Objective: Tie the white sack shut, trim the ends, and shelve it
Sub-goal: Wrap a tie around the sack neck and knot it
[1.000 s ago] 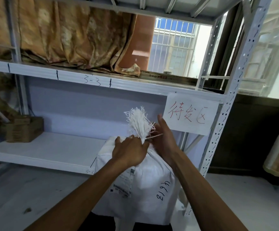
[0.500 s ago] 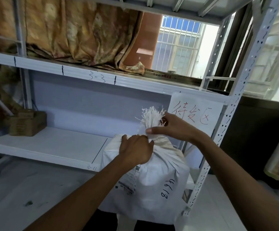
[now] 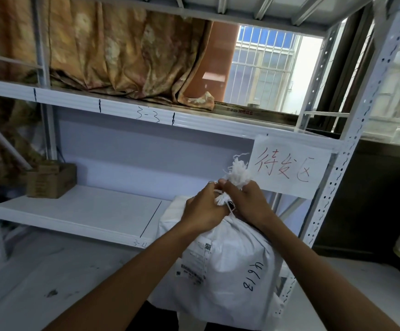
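Observation:
A full white sack (image 3: 230,266), marked 46618 in black and carrying a printed label, stands in front of the lower shelf (image 3: 75,211). Its gathered neck sticks up as a frayed white tuft (image 3: 238,174). My left hand (image 3: 203,211) grips the neck from the left, pinching a bit of frayed fibre. My right hand (image 3: 244,201) is closed around the neck from the right, just under the tuft. A thin tie (image 3: 230,206) shows between the two hands; how it is wound is hidden.
The white metal rack has an upright post (image 3: 351,139) right of the sack, with a paper sign (image 3: 289,168) hanging from the upper shelf (image 3: 122,108). A brown cardboard box (image 3: 50,180) sits at the lower shelf's left end. Draped fabric fills the upper shelf.
My right hand came down from the top of the tuft and closed on the neck beside my left hand. The view shifted left, so the sack now sits further right.

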